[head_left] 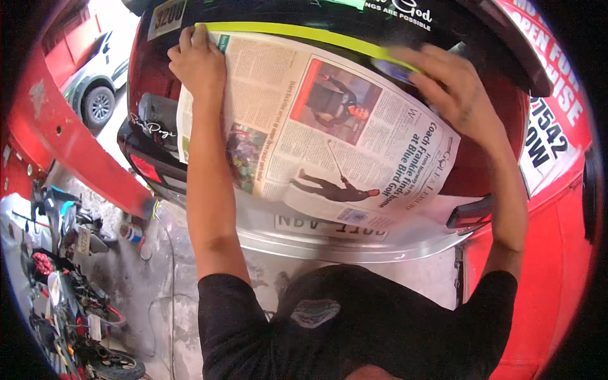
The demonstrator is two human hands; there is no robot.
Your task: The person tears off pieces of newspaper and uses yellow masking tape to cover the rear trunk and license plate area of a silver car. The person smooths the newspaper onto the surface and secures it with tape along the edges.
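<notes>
A strip of yellow-green tape (285, 30) runs along the top edge of a newspaper sheet (278, 107) spread over the back of a dark car (472, 168). At the strip's left end, my left hand (199, 63) presses its fingertips on the tape and the paper's upper corner, fingers bent and slightly apart. To the right, my right hand (453, 88) is blurred by motion. Its fingers close around what looks like the roll of tape (396, 68), from which the strip stretches; the roll is partly hidden by the fingers.
The silver bumper (354, 250) and a licence plate (291, 221) show below the paper. A red post (82, 139) slants at left, near parked motorcycles (69, 297) and a tin (131, 232). Outside stands a white vehicle (98, 82). A printed banner (551, 126) hangs at right.
</notes>
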